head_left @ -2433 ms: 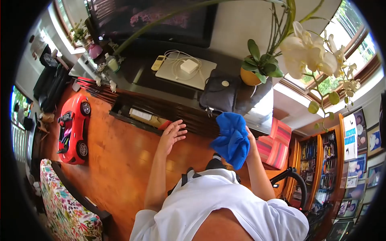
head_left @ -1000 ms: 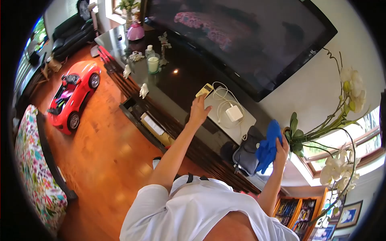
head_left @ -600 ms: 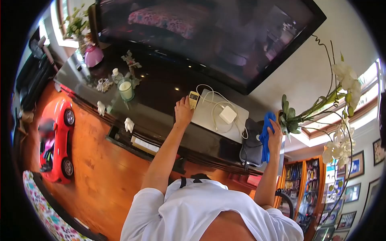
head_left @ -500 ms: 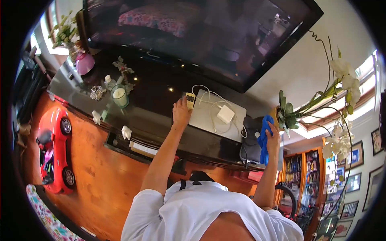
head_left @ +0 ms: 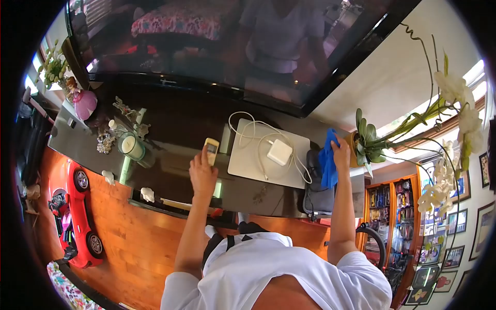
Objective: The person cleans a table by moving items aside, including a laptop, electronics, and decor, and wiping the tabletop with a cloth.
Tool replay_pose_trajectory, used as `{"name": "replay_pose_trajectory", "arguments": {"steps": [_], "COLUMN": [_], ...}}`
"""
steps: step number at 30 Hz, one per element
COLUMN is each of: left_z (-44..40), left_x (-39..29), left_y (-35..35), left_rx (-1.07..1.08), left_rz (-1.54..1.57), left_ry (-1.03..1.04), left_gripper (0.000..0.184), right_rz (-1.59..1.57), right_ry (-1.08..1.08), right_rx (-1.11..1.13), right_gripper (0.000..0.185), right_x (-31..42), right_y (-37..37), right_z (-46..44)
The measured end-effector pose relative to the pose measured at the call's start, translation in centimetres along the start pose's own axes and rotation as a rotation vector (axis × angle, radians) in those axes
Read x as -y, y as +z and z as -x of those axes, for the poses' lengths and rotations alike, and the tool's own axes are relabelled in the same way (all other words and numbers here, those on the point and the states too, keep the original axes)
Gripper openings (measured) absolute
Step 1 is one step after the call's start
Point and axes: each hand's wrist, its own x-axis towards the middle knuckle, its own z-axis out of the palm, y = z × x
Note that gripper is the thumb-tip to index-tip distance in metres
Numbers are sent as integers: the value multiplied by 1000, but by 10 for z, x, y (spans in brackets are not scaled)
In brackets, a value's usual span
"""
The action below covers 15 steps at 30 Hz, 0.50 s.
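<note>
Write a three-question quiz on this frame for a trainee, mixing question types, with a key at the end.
1. Multiple choice: which hand grips the crumpled blue cloth?
a) left
b) right
c) both

2. True or false: the square white power adapter lies on the flat silver laptop.

3. Short answer: what is the left hand touching?

Key:
1. b, the right hand.
2. True; its white cable is looped loosely around it.
3. A slim pale yellow handheld device with a small screen, probably a remote control.
</note>
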Motion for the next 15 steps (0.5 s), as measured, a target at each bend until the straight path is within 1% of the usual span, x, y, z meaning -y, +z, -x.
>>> {"name": "replay_pose_trajectory", "arguments": {"steps": [2, 4, 5, 6, 8, 9, 10, 12, 13, 14, 15], "left_z": [8, -1, -7, -20, -46, -58, -68, -89, -99, -107, -115], "left_x": [-1, -13, -23, -36, -63, -80, -91, -115, -123, -129, -133], "left_y": [-12, -13, -12, -9, 9, 17, 39, 80, 100, 117, 130], "left_rx": [23, -123, -194, -202, -154, -63, -41, 62, 75, 88, 97], "left_rz": [-37, -69, -85, -62, 37, 36, 39, 79, 67, 55, 20], "left_ry": [-83, 15, 65, 123, 255, 306, 377, 479, 520, 560, 551], "left_gripper": [76, 74, 74, 71, 66, 61, 52, 45, 45, 46, 45], "right_rz": [50, 99, 138, 177, 273, 330, 388, 491, 543, 524, 514], "right_ry": [-9, -35, 0, 34, 100, 131, 160, 239, 278, 289, 256], "right_rx": [-15, -29, -5, 18, 32, 24, 15, 194, 284, 248, 223], "right_gripper": [36, 36, 37, 38, 42, 45, 48, 52, 54, 53, 51], "right_x": [-13, -35, -48, -62, -70, -66, -62, -71, -76, -77, -78], "right_y": [18, 42, 56, 70, 84, 90, 95, 112, 119, 122, 123], "right_z": [-39, -78, -98, -117, -129, -130, -131, -127, -122, -113, -112]}}
